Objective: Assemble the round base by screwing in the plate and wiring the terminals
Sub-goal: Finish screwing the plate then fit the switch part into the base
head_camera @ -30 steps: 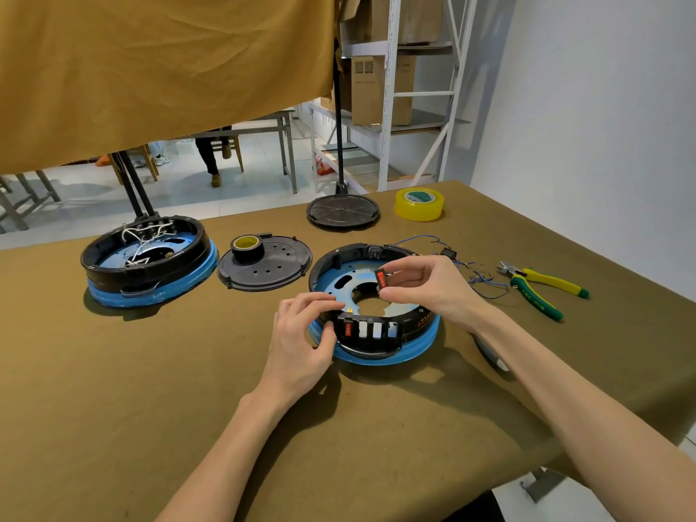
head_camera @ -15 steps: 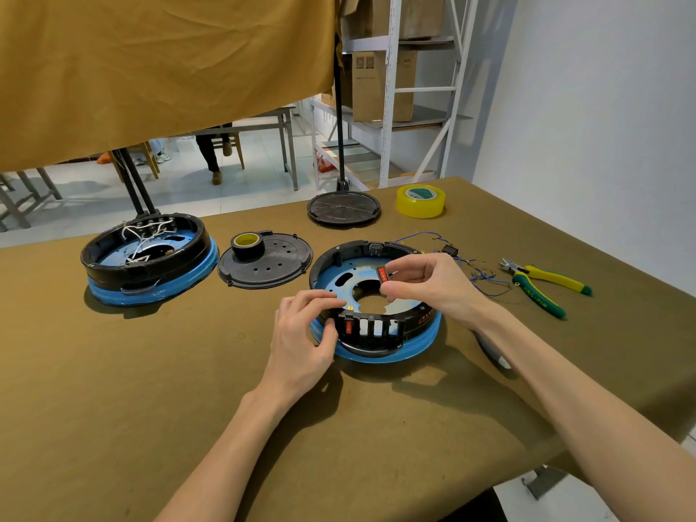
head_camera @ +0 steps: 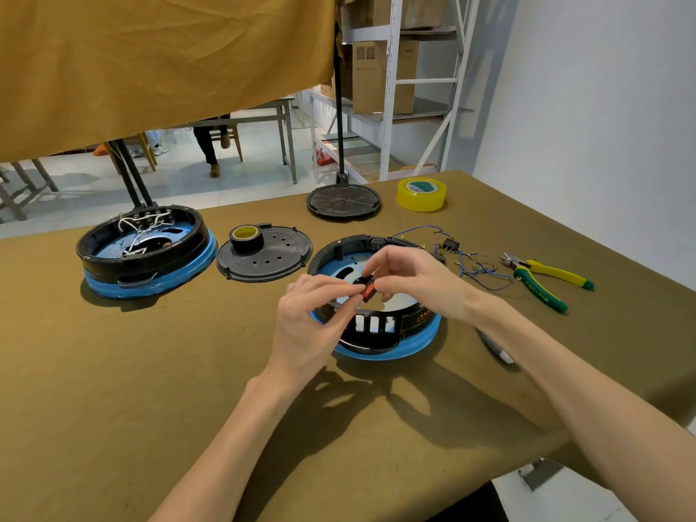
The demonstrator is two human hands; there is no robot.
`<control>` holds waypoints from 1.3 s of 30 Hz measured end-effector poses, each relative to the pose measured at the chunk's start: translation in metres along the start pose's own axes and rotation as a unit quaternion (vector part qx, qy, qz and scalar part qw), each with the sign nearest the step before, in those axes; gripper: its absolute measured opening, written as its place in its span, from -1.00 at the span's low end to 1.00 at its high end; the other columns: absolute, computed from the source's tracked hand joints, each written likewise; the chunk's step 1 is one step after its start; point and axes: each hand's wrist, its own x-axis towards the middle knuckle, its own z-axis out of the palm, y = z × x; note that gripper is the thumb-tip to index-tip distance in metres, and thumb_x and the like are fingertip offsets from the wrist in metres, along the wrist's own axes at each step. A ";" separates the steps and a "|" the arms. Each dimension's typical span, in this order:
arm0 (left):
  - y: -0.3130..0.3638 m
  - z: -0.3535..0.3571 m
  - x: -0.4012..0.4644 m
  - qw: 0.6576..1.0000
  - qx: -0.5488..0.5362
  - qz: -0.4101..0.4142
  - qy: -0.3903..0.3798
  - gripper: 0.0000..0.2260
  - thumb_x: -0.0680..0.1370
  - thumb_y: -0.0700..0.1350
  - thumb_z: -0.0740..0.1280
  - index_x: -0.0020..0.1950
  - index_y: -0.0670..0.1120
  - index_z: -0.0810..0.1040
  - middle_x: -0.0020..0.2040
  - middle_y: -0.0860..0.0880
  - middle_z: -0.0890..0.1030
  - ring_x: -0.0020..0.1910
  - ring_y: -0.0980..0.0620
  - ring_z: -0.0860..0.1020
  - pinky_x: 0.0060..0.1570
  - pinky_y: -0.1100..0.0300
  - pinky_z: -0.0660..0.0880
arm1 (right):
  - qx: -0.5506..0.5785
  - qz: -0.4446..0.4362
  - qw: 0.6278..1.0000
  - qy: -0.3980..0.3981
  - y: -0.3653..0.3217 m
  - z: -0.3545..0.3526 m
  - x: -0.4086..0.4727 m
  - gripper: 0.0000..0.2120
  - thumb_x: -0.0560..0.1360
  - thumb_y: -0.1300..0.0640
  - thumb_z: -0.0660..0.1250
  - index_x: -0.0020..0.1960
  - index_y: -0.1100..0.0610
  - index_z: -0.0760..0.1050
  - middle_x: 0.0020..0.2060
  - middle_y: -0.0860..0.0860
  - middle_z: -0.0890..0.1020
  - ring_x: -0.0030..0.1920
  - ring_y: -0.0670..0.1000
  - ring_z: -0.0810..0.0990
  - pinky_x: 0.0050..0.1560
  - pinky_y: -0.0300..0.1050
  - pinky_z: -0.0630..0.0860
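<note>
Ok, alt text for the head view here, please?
Both hands, left and right, pinch a small red switch above an open round base on an olive table. Pliers and loose wires lie to its right.

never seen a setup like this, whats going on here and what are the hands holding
There is no machine here. A person wears a camera on the head, so you look down at their own two bare hands over a table covered in olive cloth.

The left hand and right hand together pinch a small black and red switch above the round base, a black ring on a blue rim.

Around it lie a second base with white wires, a flat black cover plate with a roll of black tape on it, yellow tape, blue wires and green and yellow pliers.
</note>
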 end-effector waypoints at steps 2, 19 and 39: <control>0.002 -0.004 0.002 0.999 -0.035 -0.031 -0.011 -0.81 0.54 -0.16 0.49 0.15 0.00 0.73 0.01 0.17 0.71 0.02 0.06 0.63 0.01 0.03 0.59 | 0.032 0.011 0.999 0.004 0.002 0.000 0.004 -0.88 0.61 0.28 0.34 0.14 0.21 0.59 0.00 0.20 0.70 -0.11 0.07 0.65 0.10 0.10 0.62; 0.005 -0.041 0.014 0.982 -0.100 -0.141 -0.082 -0.68 0.55 -0.16 0.49 0.31 -0.06 0.62 0.01 0.00 0.70 0.01 0.03 0.65 0.06 0.23 0.59 | 0.006 0.133 0.984 -0.120 -0.002 0.006 0.035 -0.58 0.53 -0.27 0.40 0.07 0.09 0.63 -0.29 0.01 0.47 -0.24 0.01 0.42 -0.11 -0.10 0.46; -0.003 -0.013 -0.013 0.993 -0.017 -0.015 -0.114 -0.63 0.46 -0.21 0.58 0.19 0.04 0.57 -0.10 0.10 0.66 -0.06 0.13 0.64 -0.01 0.45 0.52 | -0.250 0.000 0.968 -0.022 0.016 0.018 -0.002 -0.77 0.45 0.15 0.54 0.10 0.06 0.69 -0.20 -0.11 0.71 -0.18 -0.11 0.68 -0.06 0.01 0.64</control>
